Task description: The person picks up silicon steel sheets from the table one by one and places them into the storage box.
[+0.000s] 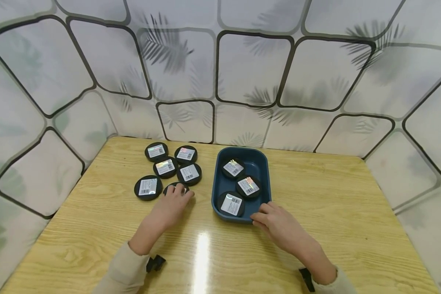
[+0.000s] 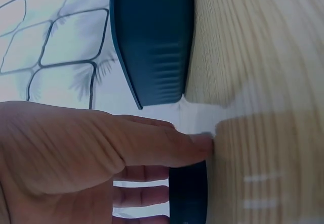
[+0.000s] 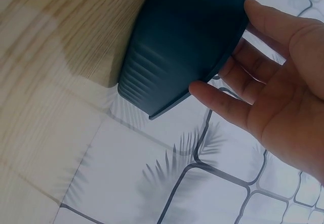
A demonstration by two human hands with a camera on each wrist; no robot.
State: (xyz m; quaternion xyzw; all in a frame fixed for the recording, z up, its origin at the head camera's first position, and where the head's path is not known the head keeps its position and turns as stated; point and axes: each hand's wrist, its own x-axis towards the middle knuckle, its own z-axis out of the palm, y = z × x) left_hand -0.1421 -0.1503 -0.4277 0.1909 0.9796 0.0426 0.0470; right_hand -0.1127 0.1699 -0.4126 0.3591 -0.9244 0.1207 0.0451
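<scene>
My left hand (image 1: 170,206) grips a black round disc (image 2: 188,196) on the table, the thumb on its near side and the fingers over and behind it. Its top is mostly hidden by the hand in the head view. At the near right corner of a dark blue bin (image 1: 214,179), my right hand (image 1: 279,226) holds the rim with thumb and fingers. Inside the bin lie 3 more discs: a far one (image 1: 233,168), a middle one (image 1: 248,186) and a near one (image 1: 231,204). Each carries a pale label.
Several labelled black discs lie left of the bin, among them a left one (image 1: 148,187), a far one (image 1: 156,151) and one nearer the bin (image 1: 189,174). The wooden table (image 1: 327,192) meets a patterned wall covering (image 1: 253,69) at the back and sides.
</scene>
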